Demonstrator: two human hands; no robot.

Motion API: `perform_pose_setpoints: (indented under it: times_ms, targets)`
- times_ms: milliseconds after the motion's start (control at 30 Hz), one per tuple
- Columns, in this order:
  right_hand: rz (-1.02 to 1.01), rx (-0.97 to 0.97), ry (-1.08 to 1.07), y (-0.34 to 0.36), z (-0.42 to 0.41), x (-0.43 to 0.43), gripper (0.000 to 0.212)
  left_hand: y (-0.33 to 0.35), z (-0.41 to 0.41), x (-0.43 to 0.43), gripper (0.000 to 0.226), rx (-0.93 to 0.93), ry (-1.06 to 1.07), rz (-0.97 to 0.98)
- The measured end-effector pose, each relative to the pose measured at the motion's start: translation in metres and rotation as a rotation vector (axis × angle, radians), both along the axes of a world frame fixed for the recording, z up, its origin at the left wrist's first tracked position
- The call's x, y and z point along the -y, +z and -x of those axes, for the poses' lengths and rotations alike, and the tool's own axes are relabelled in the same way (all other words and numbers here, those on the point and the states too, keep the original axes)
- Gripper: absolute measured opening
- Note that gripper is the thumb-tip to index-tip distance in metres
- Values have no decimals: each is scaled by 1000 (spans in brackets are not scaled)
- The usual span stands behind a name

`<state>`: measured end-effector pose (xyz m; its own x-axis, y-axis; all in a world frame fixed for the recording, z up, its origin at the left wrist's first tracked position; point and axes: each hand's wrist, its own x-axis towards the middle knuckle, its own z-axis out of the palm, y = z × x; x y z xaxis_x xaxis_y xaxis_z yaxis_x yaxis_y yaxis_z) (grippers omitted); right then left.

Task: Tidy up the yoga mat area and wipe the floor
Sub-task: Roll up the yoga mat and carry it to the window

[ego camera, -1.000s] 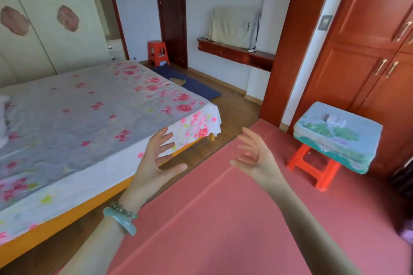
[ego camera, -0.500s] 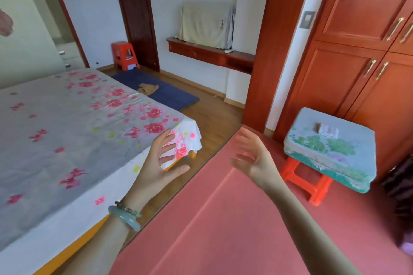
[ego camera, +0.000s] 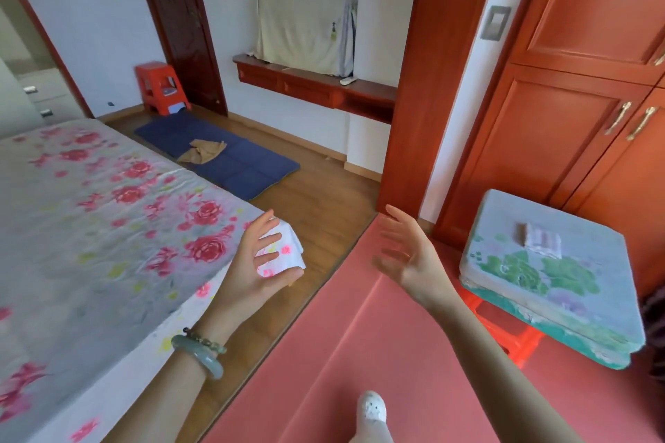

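Wooden floor [ego camera: 316, 201] runs in a strip between the bed [ego camera: 108, 227] on my left and the pink yoga mat [ego camera: 360, 352] under me, whose long edge lies along that strip toward the doorway. My left hand [ego camera: 252, 273] is raised just off the bed's near corner, palm turned inward, fingers [ego camera: 264, 227] spread and slightly curled, holding nothing; a pale green bracelet [ego camera: 201, 356] sits on the wrist. My right hand [ego camera: 406, 255] is up over the far edge of the pink mat, palm facing left, its fingers loose and parted, also empty. The two palms face each other with clear air between them. A white-shoed foot [ego camera: 372, 406] stands on the mat near its lower edge. To my right, a folded blue-green cushion [ego camera: 550, 280] rests on a red stool [ego camera: 514, 334] at the mat's right edge, close to the wardrobe [ego camera: 575, 101]. Farther off, a blue mat [ego camera: 230, 158] lies on the floor past the bed's far corner, with a crumpled tan cloth [ego camera: 203, 151] on it.
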<state>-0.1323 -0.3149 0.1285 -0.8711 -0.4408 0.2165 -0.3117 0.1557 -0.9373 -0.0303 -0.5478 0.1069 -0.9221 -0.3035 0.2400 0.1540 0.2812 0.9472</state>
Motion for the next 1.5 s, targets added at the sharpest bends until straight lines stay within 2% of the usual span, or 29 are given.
perform_pose_setpoints:
  times_ms: [367, 667, 1100, 1300, 1500]
  targets:
    - [-40, 24, 156, 2, 278, 55, 78, -3, 240, 38, 96, 41, 116, -40]
    - [-54, 2, 235, -6, 432, 127, 77, -5, 376, 94, 94, 48, 179, -49]
    - [-95, -14, 316, 3, 717, 298, 80, -12, 636, 258, 85, 2, 341, -103]
    - [-16, 22, 306, 22, 812, 365, 76, -6, 727, 317, 85, 46, 346, -42]
    - [-2, 131, 356, 18, 900, 428, 75, -7, 800, 366, 89, 39, 449, -23]
